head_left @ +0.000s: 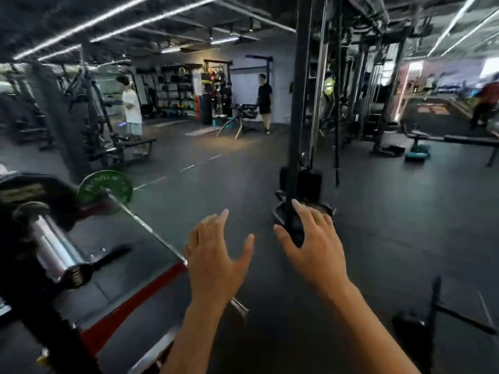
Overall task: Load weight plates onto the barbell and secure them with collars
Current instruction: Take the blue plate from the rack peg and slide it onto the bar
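The barbell's chrome sleeve point(55, 251) juts toward me at the lower left, with a black plate point(24, 190) on its near end. A green plate point(105, 188) sits on the far end, and the thin bar shaft point(145, 228) runs between them. My left hand point(216, 255) and my right hand point(313, 247) are held out in front of me, to the right of the bar, fingers spread and holding nothing. A dark plate point(321, 209) lies low by a black upright, partly hidden behind my right hand.
A black upright post point(299, 103) with cables rises just beyond my right hand. A platform with a red edge point(135, 295) lies under the bar. Two people stand far back, a bench point(469, 140) sits at right, and a dark stand point(432, 314) at the lower right.
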Demonstrator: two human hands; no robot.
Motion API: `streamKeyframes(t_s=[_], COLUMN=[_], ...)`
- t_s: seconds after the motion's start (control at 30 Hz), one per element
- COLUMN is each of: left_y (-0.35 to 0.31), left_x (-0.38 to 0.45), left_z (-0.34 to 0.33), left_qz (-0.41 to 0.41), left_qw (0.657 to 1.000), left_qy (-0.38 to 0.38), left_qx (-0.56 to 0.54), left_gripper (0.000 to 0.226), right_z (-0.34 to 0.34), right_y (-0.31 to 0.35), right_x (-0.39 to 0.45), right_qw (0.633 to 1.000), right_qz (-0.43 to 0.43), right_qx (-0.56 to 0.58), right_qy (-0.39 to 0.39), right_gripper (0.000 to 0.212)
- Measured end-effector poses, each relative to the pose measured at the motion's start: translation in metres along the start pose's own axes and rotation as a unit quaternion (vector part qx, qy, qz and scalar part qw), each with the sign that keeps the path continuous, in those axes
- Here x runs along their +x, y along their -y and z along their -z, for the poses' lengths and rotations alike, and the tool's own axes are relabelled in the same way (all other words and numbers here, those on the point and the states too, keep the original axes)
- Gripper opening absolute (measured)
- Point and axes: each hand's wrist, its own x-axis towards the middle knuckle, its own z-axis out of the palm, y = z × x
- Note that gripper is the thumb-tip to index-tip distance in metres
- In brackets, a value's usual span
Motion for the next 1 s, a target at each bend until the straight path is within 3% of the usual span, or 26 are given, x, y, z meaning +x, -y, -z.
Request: streamKeyframes(t_s=[0.3,0.53,1.0], left_y=[0.022,0.069,0.103], left_x=[0.056,0.152,0.321], left_z=[-0.091,-0.173,-0.356], left_qz=[0.018,0.049,0.054], left_qw=[1.000,0.999,0.997], left_qy=[-0.002,-0.010,0.001], left_qx=[0.012,0.021,0.046], left_gripper=[0.068,0.069,0.069], right_z=[-0.067,-0.150,-0.283], right_y=[-0.059,-0.083,-0.192], right_x=[0.069,0.168,0.364], right_qw=[0.998,0.996,0.997], right_qz=[-0.012,0.009,0.024], right_qx=[0.002,-0.003,0.013], right_qy=[0.059,0.084,0.071], right_gripper=[0.068,0.069,0.066])
